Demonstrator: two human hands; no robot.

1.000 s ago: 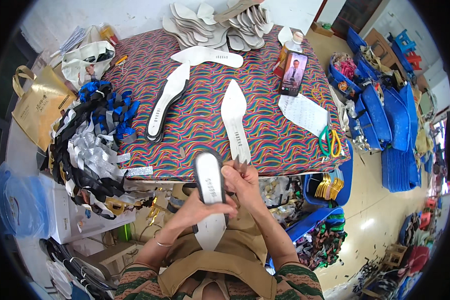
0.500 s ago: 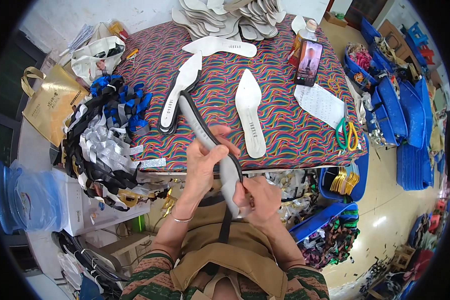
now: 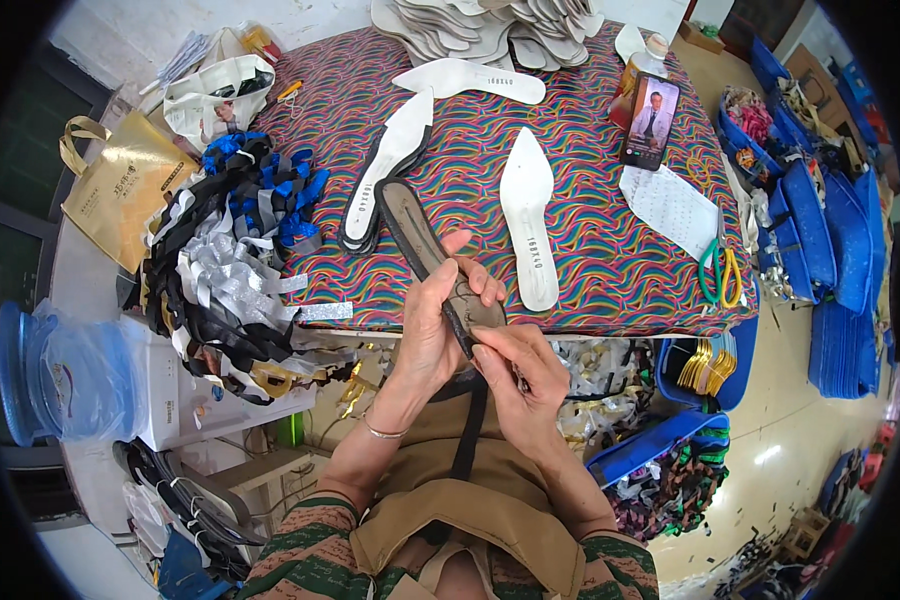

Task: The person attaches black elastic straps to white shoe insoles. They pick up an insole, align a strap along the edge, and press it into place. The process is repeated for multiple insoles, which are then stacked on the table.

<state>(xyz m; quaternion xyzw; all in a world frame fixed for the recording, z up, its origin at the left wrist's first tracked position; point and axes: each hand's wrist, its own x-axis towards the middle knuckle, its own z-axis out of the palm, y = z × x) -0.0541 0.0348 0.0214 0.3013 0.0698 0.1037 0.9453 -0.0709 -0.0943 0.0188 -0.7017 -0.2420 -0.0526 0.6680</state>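
The left hand (image 3: 432,330) is closing its grip around a long, narrow dark brown shoe sole with black edging (image 3: 425,255), holding it tilted with the toe pointing toward 11 o'clock over the near edge of the bench (image 3: 610,270), which is covered in a multicoloured wavy-patterned cloth. The right hand (image 3: 520,385), at 5 o'clock from the left, is pinching a black strap (image 3: 467,440) against the sole's heel end, with the strap hanging down toward the lap. A white pointed insole (image 3: 528,225) is lying flat on the bench at 2 o'clock from the hands.
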